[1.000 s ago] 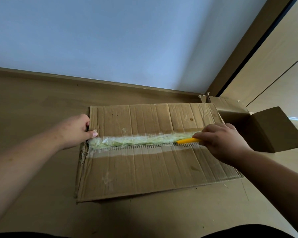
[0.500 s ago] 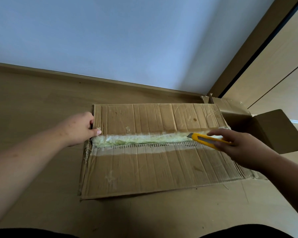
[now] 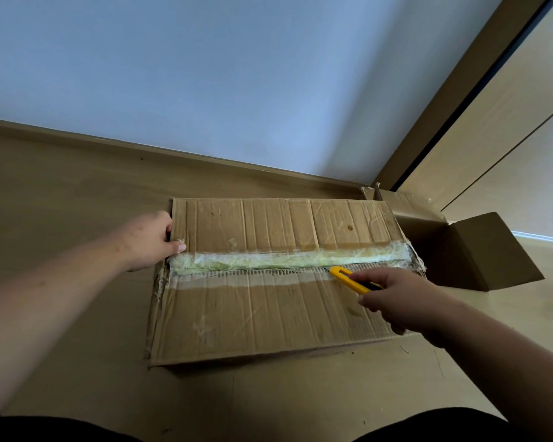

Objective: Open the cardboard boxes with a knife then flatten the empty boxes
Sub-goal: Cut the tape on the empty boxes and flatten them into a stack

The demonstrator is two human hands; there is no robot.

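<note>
A large worn cardboard box (image 3: 268,314) lies on the floor in front of me, its two top flaps joined by a wide strip of clear, yellowish tape (image 3: 284,258) along the middle seam. My left hand (image 3: 150,240) grips the box's left edge at the end of the seam, thumb on top. My right hand (image 3: 399,301) holds a yellow utility knife (image 3: 348,279) over the right part of the near flap. The knife tip points at the near edge of the tape, right of centre. Whether the blade touches the tape I cannot tell.
A second cardboard box (image 3: 454,247) lies open on its side right behind the taped box, at the right. A pale wall (image 3: 237,90) with a skirting board runs along the back. A wooden door frame (image 3: 460,106) rises at the right. The floor (image 3: 61,202) is light wood.
My right hand pulled the knife out of the seam, drew back to the right, then came down toward me with the tip back at the tape's near edge. My left hand stayed put.
</note>
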